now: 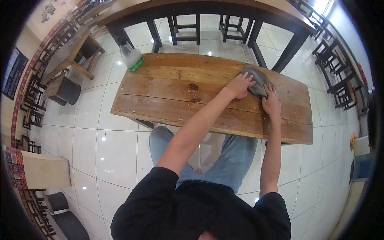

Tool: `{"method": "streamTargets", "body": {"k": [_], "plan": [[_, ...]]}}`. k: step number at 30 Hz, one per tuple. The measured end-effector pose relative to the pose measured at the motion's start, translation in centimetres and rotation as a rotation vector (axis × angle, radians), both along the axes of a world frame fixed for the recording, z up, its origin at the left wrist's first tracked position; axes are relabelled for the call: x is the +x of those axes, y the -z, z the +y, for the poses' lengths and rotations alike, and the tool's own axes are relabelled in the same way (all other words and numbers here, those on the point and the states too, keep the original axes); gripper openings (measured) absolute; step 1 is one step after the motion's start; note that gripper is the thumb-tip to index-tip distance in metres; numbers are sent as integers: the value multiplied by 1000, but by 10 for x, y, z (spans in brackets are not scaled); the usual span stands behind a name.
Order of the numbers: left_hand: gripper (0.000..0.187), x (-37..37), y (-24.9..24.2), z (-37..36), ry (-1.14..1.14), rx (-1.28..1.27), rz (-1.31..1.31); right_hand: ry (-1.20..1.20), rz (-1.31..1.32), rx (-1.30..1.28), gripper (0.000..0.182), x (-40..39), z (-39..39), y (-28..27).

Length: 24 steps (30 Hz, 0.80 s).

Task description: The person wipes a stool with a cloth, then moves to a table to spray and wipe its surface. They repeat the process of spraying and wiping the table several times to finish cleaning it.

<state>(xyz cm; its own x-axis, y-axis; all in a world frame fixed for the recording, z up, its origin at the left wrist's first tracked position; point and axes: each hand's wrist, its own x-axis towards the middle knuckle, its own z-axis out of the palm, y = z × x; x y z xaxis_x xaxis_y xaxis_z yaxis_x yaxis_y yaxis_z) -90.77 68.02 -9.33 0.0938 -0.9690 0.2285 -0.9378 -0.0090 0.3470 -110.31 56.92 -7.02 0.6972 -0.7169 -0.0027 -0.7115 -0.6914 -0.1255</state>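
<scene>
A grey cloth (257, 80) lies bunched on the wooden bench (160, 94), toward its far right part. My left hand (239, 85) is closed on the cloth's left side, pressing it against the planks. From the right, my right hand (272, 102) grips the cloth's near right edge with its fingertips, one finger sticking out to the side. Pale crumbs and specks are scattered over the wood, mostly left of my hands. At the bench's far left corner stands a clear spray bottle (132, 58) with green liquid in the bottom.
Beyond the bench is a long dark-legged table (208, 7) with stools (186, 28) under it. Another wooden table (72, 48) stands at the left, near a dark bin (69, 91). Stacked stools (340, 68) line the right wall. My knees are close below the bench's near edge.
</scene>
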Motion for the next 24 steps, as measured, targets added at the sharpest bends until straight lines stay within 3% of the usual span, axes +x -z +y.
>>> {"method": "streamTargets", "body": {"k": [6,9,12,18,21,24], "plan": [[72,40,0,36,43,43,-162,148,135,-231,76,48,57,-12],[73,90,-5,66,-16,85,-259,-49,17,-213,81,100,66,3],[77,154,-14,125,-195,136,-167,-263,-105,-103,90,180,76,32],[80,233,-15,269,-521,160,-112,-501,-39,71,92,324,180,19],[72,240,-19,321,-668,255,-182,-566,-53,88,86,351,227,19],[72,234,-12,338,-713,213,-172,-696,-40,-65,78,336,237,12]]}}
